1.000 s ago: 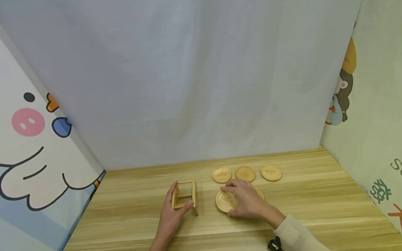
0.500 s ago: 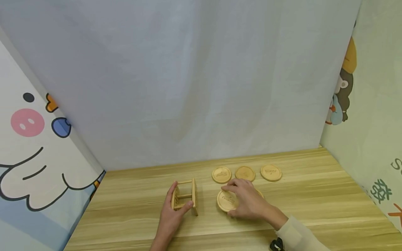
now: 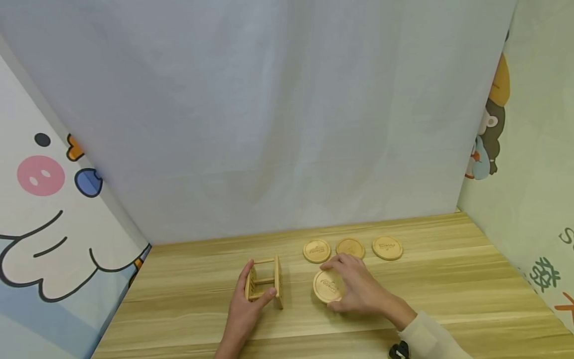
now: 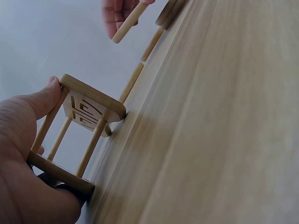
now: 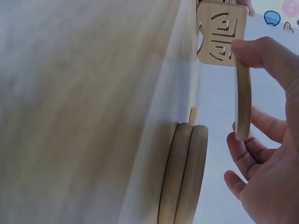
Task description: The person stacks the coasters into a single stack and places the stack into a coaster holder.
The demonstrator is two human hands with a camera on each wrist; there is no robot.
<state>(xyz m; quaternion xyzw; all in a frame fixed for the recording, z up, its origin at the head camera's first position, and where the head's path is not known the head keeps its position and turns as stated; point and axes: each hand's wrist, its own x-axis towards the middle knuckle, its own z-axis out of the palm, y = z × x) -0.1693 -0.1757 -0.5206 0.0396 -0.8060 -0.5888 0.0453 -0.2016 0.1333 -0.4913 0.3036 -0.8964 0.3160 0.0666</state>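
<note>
Wood-grain table (image 3: 202,319) below, with a pale hanging curtain (image 3: 251,119) well behind the rack (image 3: 277,280), a white-and-blue cartoon wall (image 3: 40,219) well off to the rack's left, and a pale green printed wall (image 3: 538,149) well off to its right. Gripping the rack with the left hand (image 3: 244,306), thumb on the right panel (image 5: 222,32) and forefinger along the left one, so spread as wide as the rack itself. Standing on the table, built of two upright panels with cut-out slots and round rods between them.

Pinching a round wooden coaster (image 3: 327,287) by its rim in the right hand (image 3: 360,289), to the right of the rack and apart from it: thumb on the near edge, fingertips on the far edge, spread about the coaster's width, other fingers loosely bent. Raised clear of the table, with lettering on the face.

Lying flat in a row, behind and to the right of the rack: left coaster (image 3: 316,251) nearest to it, then middle coaster (image 3: 351,247), partly covered by the right hand, then right coaster (image 3: 387,248), farthest off. Resting one on the other, farther from the rack than the held one: stacked coasters (image 5: 183,172), plain in the right wrist view. To the right of the rack and nearer the wearer, a cream sleeve (image 3: 428,336), with a black object (image 3: 399,350) beside it, too cropped to identify.
</note>
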